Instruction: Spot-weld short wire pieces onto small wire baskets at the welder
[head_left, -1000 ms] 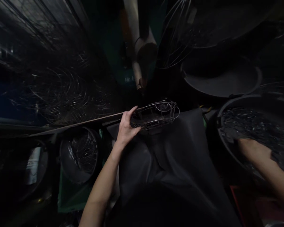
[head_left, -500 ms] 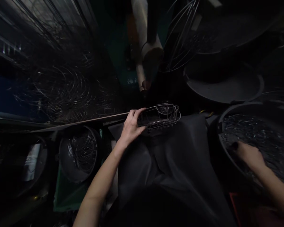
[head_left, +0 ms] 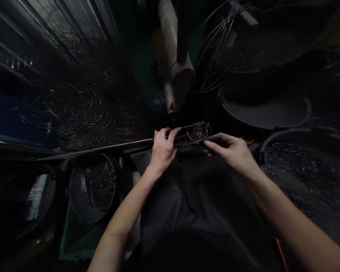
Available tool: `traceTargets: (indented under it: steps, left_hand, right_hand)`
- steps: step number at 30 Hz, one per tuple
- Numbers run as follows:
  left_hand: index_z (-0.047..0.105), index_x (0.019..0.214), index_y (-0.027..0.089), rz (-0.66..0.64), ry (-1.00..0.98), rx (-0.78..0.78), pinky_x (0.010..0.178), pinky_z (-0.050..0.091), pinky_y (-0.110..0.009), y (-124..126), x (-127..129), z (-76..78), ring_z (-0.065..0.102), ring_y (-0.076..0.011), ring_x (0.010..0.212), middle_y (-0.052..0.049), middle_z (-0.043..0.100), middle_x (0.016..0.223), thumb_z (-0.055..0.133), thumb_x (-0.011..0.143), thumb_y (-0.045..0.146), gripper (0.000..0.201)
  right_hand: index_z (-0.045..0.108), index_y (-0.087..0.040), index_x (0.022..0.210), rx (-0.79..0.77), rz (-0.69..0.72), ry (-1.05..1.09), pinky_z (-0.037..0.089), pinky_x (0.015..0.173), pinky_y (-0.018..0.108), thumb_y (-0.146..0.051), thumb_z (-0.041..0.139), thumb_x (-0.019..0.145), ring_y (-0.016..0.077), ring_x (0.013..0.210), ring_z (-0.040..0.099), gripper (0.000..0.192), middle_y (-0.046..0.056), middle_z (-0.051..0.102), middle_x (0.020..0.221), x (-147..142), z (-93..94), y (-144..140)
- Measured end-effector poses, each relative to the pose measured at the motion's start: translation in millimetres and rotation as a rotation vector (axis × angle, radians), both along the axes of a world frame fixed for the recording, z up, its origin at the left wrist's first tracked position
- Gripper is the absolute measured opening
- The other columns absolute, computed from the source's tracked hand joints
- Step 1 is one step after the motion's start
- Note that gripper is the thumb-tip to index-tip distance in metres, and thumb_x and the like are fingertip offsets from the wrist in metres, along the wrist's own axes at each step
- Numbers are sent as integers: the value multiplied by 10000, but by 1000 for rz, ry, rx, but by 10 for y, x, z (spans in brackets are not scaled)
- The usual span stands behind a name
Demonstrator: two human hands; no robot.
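The left hand (head_left: 163, 152) pinches the silvery, oblong wire frame (head_left: 198, 132), best held steady; the right hand's (head_left: 234, 152) grip is unclear.

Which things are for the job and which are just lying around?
For the job, it seems:
wire frame, in the left hand, right hand at its end
probably the right tub, with metal bits

Just lying around, I think:
green crate
pale strip, left
wire heap

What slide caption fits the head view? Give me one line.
Left hand on a wire frame, right hand at its other end, a tub of shiny pieces alongside.
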State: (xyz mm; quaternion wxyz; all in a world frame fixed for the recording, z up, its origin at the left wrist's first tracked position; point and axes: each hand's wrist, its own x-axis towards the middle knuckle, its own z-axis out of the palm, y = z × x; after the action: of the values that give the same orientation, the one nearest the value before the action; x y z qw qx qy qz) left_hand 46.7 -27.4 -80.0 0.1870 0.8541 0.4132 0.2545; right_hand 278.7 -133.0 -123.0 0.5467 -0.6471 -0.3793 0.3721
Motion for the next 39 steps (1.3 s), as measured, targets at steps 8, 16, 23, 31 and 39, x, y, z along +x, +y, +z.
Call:
traceTargets:
  steps: [8,16,23,31,39]
  left_hand:
    - [450,1332,217,31,64,99,1136,315,-551,-35,-20,-80,504,-241,1172,-91,480,1187,520,718,-33,667]
    - [438,1352,231,26,93,194,1135,292,-598,-45,5,-137,514,-240,1174,-101,478,1209,471,793,-11,610]
    - [431,1348,241,45,53,176,1136,295,-584,-16,36,-146,509,-234,1178,-91,486,1204,451,760,-29,647]
    - [430,1342,256,22,-5,207,1138,295,-574,76,81,-195,501,-219,1176,-80,476,1198,473,783,-9,619]
    - [414,1327,248,0,-81,213,1151,290,-552,143,101,-194,505,-206,1159,-66,471,1171,517,775,1,613]
  right_hand:
    - [667,-169,821,-8,-3,-228,493,621,236,-447,680,758,122,652,603,285,18,660,767,-732,336,519]
    - [645,-170,800,-34,-32,-228,452,578,242,-459,667,742,130,620,574,296,30,651,738,-739,380,546]
    - [648,-172,828,68,-58,-325,477,602,238,-466,639,773,134,658,594,299,29,656,771,-784,356,580]
    - [637,-180,864,185,-85,-462,484,617,243,-432,617,826,133,656,609,256,24,665,782,-775,315,616]
    - [616,-180,883,246,-83,-558,490,687,267,-363,596,856,140,701,623,185,22,669,810,-736,333,652]
